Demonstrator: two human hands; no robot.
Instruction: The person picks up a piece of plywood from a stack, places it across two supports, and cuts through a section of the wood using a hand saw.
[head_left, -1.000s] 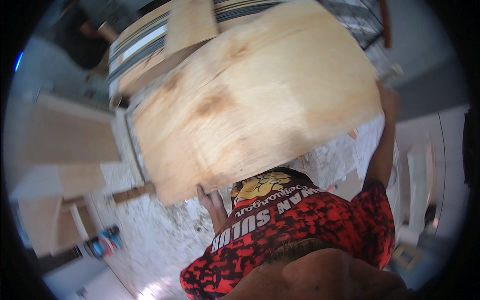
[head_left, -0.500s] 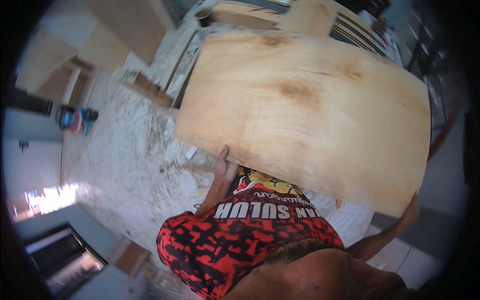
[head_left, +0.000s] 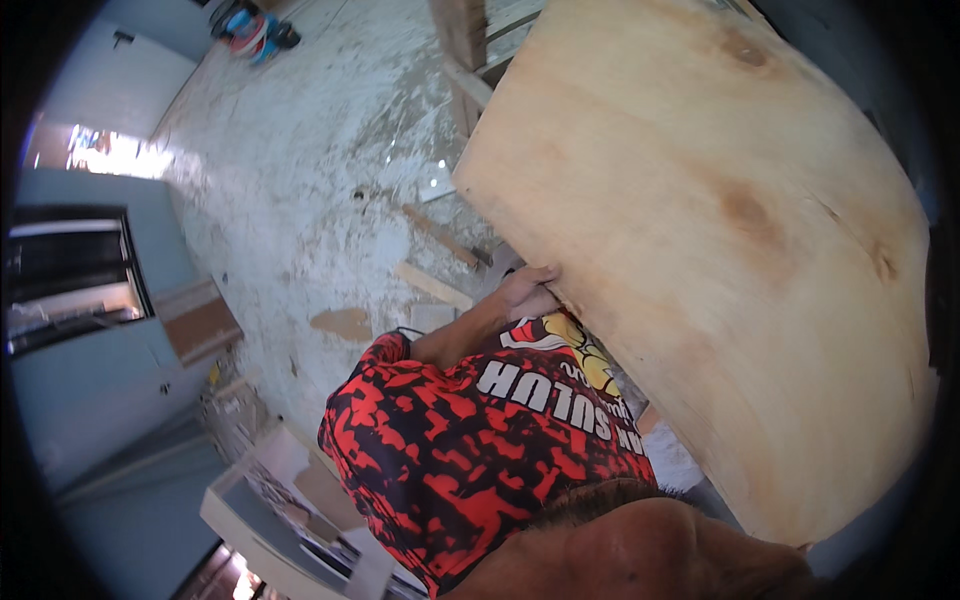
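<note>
A large pale plywood board (head_left: 660, 210) with brown knots fills the right side, held tilted in front of my body. My left hand (head_left: 528, 290) is closed on its left edge, the thumb lying on top and the other fingers under it. Of my right hand (head_left: 805, 547) only a sliver shows, at the board's near corner, where it grips the edge; the rest is hidden by my body and the board.
Wooden framing (head_left: 462, 60) stands beyond the board's left corner. Wood strips (head_left: 432, 284) lie on the stained floor (head_left: 290, 200) at my left. A blue and red machine (head_left: 250, 32) is far back. A brown panel (head_left: 200, 322) leans by the wall, and a pale cabinet-like piece (head_left: 260, 530) stands lower left.
My view has swung leftward, so the board now sits farther right and more steeply slanted. Both hands have stayed on it; my right hand has almost left the view.
</note>
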